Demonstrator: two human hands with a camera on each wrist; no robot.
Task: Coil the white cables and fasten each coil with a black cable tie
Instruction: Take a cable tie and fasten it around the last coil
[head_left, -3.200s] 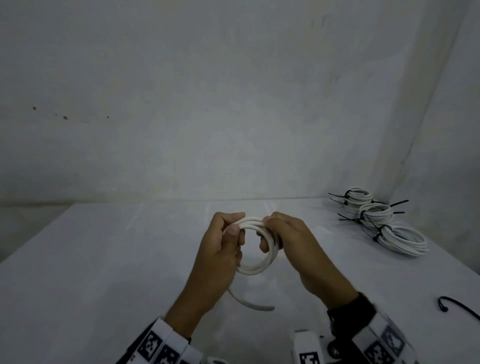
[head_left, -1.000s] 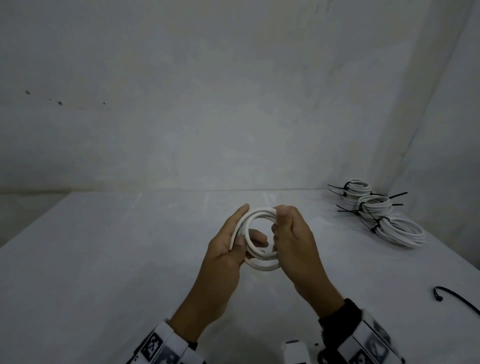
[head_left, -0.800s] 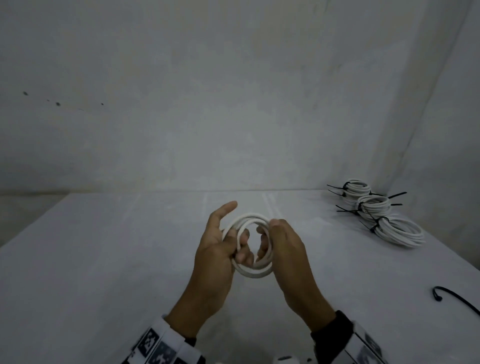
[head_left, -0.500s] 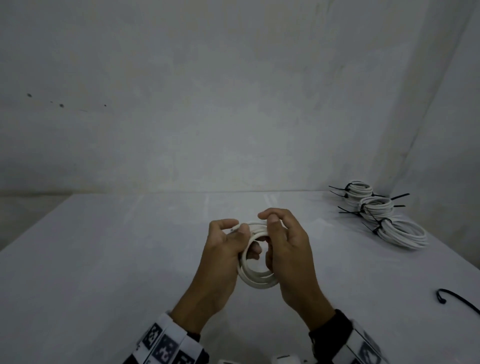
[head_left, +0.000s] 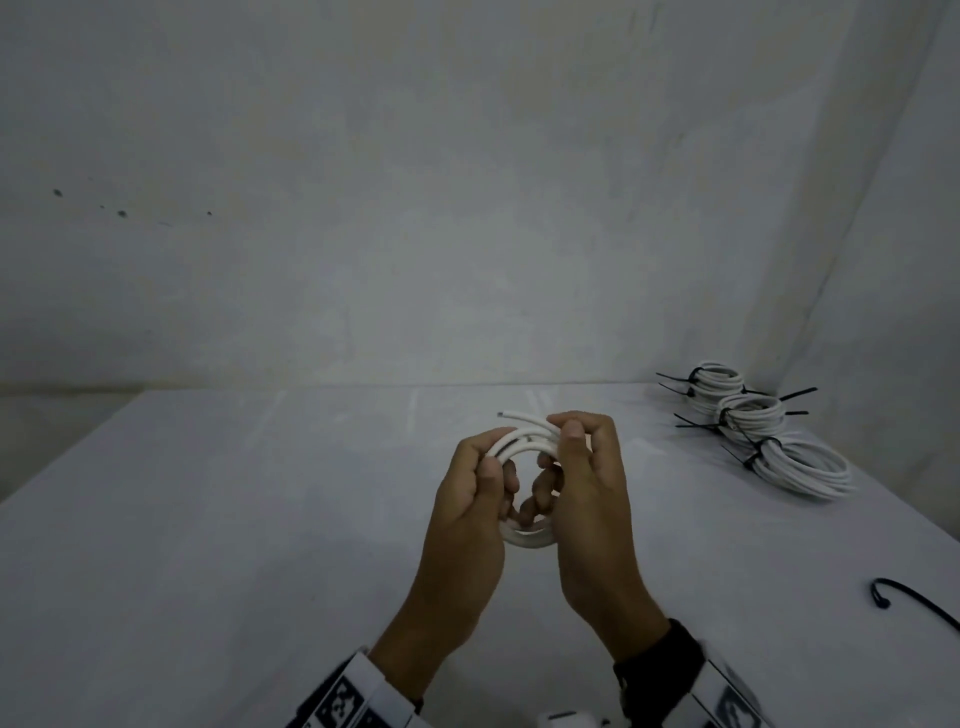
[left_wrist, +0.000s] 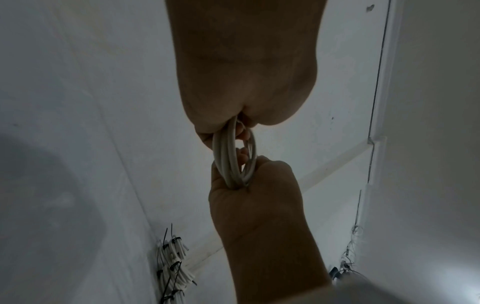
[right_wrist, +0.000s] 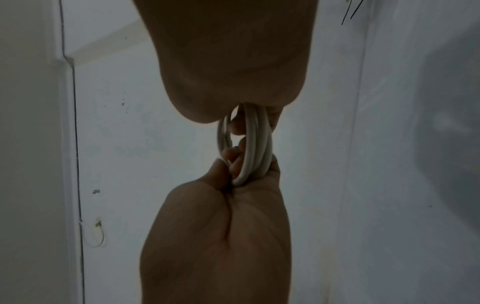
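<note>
A small white cable coil (head_left: 527, 541) hangs upright above the table between both hands. My left hand (head_left: 483, 478) grips its left side, with the fingers curled through the ring. My right hand (head_left: 576, 457) holds the right side and pinches the top strands under the thumb. One cut cable end (head_left: 503, 414) pokes out to the upper left. The left wrist view shows the coil (left_wrist: 228, 158) edge-on, running from my left palm down into my right hand (left_wrist: 254, 197). From the right wrist the coil (right_wrist: 257, 144) also shows edge-on above my left hand (right_wrist: 221, 226). A loose black cable tie (head_left: 914, 603) lies at the right.
Three tied coils (head_left: 753, 418) with black ties lie in a row at the back right corner of the white table (head_left: 234, 519), near the wall. The same tied coils (left_wrist: 171, 263) show low in the left wrist view. Walls stand close behind and to the right.
The loose tail that hung below the coil has been wound in. Both hands shifted their grip around the ring, and the cable end now sticks out at the top.
</note>
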